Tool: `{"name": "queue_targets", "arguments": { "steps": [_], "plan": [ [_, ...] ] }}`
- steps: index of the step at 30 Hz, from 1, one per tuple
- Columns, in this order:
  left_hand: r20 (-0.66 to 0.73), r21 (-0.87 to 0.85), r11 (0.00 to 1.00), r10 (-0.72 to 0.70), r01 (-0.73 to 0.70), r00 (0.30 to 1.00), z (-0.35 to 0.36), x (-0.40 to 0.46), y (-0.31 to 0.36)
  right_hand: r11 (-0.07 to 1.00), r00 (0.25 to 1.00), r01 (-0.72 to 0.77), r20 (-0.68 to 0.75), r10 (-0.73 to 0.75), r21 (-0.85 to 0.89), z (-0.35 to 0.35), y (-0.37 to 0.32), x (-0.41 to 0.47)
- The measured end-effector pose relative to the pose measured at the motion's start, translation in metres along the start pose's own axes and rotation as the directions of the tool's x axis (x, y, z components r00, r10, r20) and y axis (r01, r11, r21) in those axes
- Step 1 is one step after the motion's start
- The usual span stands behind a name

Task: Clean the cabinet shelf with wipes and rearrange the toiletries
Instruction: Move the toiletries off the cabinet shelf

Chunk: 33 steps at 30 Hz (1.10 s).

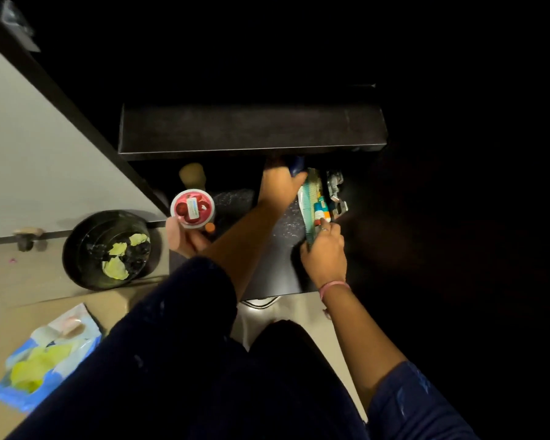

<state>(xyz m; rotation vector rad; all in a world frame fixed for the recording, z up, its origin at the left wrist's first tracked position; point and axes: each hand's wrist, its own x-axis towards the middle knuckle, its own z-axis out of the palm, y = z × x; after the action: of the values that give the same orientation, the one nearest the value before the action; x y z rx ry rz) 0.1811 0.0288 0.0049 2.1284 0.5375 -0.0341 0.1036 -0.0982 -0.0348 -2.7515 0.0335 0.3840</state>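
Two hands worked at the low shelf of a dark cabinet. Left hand reached in under the upper shelf, beside a dark blue bottle. Its fingertips were lost in the shadow, so I could not tell whether it gripped the bottle or only touched it. Right hand had its fingers curled round the near end of a teal comb, which lay slanting along the right side of the low shelf. Just beside the comb stood small orange and teal tubes, and right of those a metal hinge. A pink band sat on the right wrist.

A jar with a red lid was at the shelf's left front, near the person's knee. A pale shape under it could not be made out. Behind the jar stood something with a tan cap. A small orange thing lay just beside the jar.

On the floor to the left sat a black bin holding crumpled yellow wipes. Nearer the camera lay a blue wipes pack with a yellow wipe on it.
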Motion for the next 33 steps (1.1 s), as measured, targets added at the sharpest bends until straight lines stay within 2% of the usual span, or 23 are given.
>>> {"name": "queue_targets", "arguments": {
  "steps": [5, 11, 15, 19, 22, 25, 29, 31, 33],
  "plan": [
    [0.074, 0.15, 0.989, -0.015, 0.004, 0.997, 0.031, 0.03, 0.002, 0.983, 0.995, 0.104, 0.027, -0.101, -0.152, 0.006, 0.011, 0.015],
    [0.001, 0.081, 0.997, -0.02, 0.02, 1.0, 0.024, 0.022, 0.002, 0.925, 0.996, 0.093, 0.052, -0.079, -0.368, 0.011, 0.012, 0.033],
    [-0.142, -0.023, 0.998, 0.049, -0.053, 0.989, 0.01, -0.01, -0.004, 0.921, 0.995, 0.099, 0.056, -0.084, -0.377, 0.011, 0.004, 0.041],
    [-0.163, -0.168, 0.956, 0.212, -0.239, 0.964, -0.002, -0.076, -0.026, 0.929, 0.995, 0.098, 0.052, -0.085, -0.358, 0.005, 0.003, 0.045],
    [-0.178, -0.151, 0.96, 0.208, -0.235, 0.962, -0.014, -0.131, -0.055, 0.941, 0.994, 0.105, 0.046, -0.095, -0.321, -0.004, 0.002, 0.049],
    [-0.221, -0.176, 0.971, 0.122, -0.162, 0.968, -0.039, -0.171, -0.084, 0.971, 0.997, 0.082, 0.004, -0.083, -0.224, -0.011, -0.005, 0.046],
    [-0.308, -0.249, 0.967, -0.037, -0.043, 0.951, -0.076, -0.2, -0.12, 0.996, 0.997, 0.029, -0.071, -0.023, 0.083, -0.001, -0.021, 0.02],
    [-0.322, -0.286, 0.958, -0.101, 0.005, 0.941, -0.091, -0.203, -0.138, 0.94, 0.998, -0.051, -0.007, 0.057, 0.339, 0.017, -0.032, -0.003],
    [-0.307, -0.285, 0.957, -0.148, 0.057, 0.94, -0.101, -0.2, -0.151, 0.776, 0.972, -0.224, 0.191, 0.136, 0.589, 0.04, -0.046, -0.032]
  ]
}}
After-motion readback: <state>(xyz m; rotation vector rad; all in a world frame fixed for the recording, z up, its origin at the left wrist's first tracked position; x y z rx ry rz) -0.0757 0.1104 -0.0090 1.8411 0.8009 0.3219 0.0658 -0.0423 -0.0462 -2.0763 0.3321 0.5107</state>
